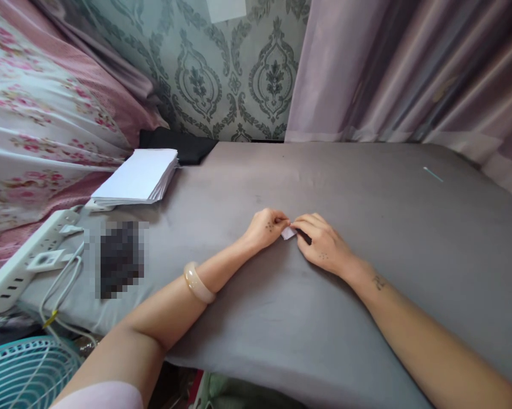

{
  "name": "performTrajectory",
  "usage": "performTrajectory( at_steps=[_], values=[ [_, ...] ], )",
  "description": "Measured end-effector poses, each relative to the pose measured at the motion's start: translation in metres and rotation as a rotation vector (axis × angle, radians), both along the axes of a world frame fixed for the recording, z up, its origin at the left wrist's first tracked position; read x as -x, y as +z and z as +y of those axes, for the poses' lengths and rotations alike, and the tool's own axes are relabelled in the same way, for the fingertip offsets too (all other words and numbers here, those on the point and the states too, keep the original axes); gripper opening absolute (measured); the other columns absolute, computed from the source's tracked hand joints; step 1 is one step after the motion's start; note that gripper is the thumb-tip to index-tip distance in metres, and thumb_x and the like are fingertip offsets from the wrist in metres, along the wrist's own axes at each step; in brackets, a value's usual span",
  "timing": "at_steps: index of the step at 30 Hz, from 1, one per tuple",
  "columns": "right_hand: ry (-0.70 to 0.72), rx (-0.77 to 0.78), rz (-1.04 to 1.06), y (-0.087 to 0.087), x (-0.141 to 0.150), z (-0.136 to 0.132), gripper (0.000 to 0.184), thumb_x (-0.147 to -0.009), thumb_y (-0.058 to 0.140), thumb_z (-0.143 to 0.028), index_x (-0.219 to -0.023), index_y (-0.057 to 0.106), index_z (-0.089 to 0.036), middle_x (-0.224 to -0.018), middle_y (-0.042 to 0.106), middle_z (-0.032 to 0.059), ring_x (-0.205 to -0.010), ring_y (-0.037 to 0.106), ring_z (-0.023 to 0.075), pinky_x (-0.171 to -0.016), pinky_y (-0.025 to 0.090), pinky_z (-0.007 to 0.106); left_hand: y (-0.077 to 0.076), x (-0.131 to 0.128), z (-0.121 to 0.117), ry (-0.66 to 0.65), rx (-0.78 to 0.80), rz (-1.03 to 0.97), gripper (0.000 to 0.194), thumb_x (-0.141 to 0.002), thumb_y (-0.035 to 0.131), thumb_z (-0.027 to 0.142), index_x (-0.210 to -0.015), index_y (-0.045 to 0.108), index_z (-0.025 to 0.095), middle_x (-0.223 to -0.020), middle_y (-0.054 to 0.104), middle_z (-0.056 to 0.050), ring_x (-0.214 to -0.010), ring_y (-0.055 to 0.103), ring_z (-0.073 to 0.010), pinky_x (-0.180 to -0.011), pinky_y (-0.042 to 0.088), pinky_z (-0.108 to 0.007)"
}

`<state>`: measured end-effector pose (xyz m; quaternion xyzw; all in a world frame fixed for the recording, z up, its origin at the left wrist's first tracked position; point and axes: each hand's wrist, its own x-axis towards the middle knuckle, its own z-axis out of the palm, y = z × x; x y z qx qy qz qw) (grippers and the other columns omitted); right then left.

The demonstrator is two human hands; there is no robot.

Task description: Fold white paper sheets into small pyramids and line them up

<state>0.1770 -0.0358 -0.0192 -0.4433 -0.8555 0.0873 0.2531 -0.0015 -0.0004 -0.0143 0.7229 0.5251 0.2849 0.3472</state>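
Observation:
A small folded piece of white paper [288, 233] is pinched between my two hands, low over the middle of the grey-covered table [247, 318]. My left hand [267, 228] has its fingertips closed on the paper's left side. From the right, the thumb and forefinger of my right hand [324, 241] close on the other side of it. The fingertips of both hands nearly meet at its upper edge. Much of the paper is hidden behind the fingers. A pale bangle [198, 283] is on my left wrist.
At the back left lies a stack of white paper [136, 175] beside a folded black cloth [181, 146]. A white power strip [34, 255] with plugs and cables runs along the left edge. A thin stick [433, 174] lies far right. A teal fan [25, 375] stands lower left.

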Motion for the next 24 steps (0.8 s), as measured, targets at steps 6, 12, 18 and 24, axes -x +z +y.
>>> performTrajectory(
  at_steps=[6,12,18,24],
  values=[
    [-0.008,-0.048,-0.076,0.003,0.007,-0.003,0.026,-0.089,0.044,-0.015,-0.097,0.068,-0.019,-0.103,0.066,0.0093,-0.098,0.055,0.0236,-0.083,0.048,0.037,0.0,0.008,-0.003,-0.033,-0.161,0.131,0.017,-0.082,0.058,0.024,-0.092,0.069,0.016,-0.087,0.061,-0.007,-0.073,0.055,-0.0155,-0.074,0.045,-0.028],
    [-0.028,-0.031,-0.103,0.003,0.005,-0.004,0.02,-0.089,0.05,-0.021,-0.099,0.068,-0.02,-0.102,0.068,0.0083,-0.096,0.057,0.0235,-0.081,0.047,0.037,0.008,0.025,-0.014,-0.235,-0.127,0.089,0.016,-0.075,0.061,0.015,-0.089,0.069,0.017,-0.095,0.064,-0.007,-0.074,0.058,-0.0139,-0.074,0.046,-0.025],
    [-0.061,0.006,-0.123,0.004,0.005,-0.006,0.021,-0.093,0.05,-0.029,-0.095,0.069,-0.021,-0.099,0.069,0.0061,-0.092,0.058,0.0226,-0.077,0.046,0.035,0.006,0.029,-0.007,-0.275,-0.127,0.049,0.012,-0.082,0.062,0.025,-0.081,0.072,0.018,-0.093,0.068,-0.007,-0.078,0.06,-0.0154,-0.076,0.045,-0.026],
    [-0.158,0.085,0.033,0.001,0.012,-0.004,0.023,-0.093,0.048,-0.027,-0.09,0.07,-0.022,-0.097,0.069,0.0062,-0.094,0.059,0.0223,-0.08,0.046,0.035,0.004,0.023,-0.008,-0.139,-0.111,0.062,0.018,-0.084,0.059,0.028,-0.078,0.072,0.017,-0.083,0.065,-0.006,-0.073,0.058,-0.0152,-0.071,0.043,-0.025]
  ],
)
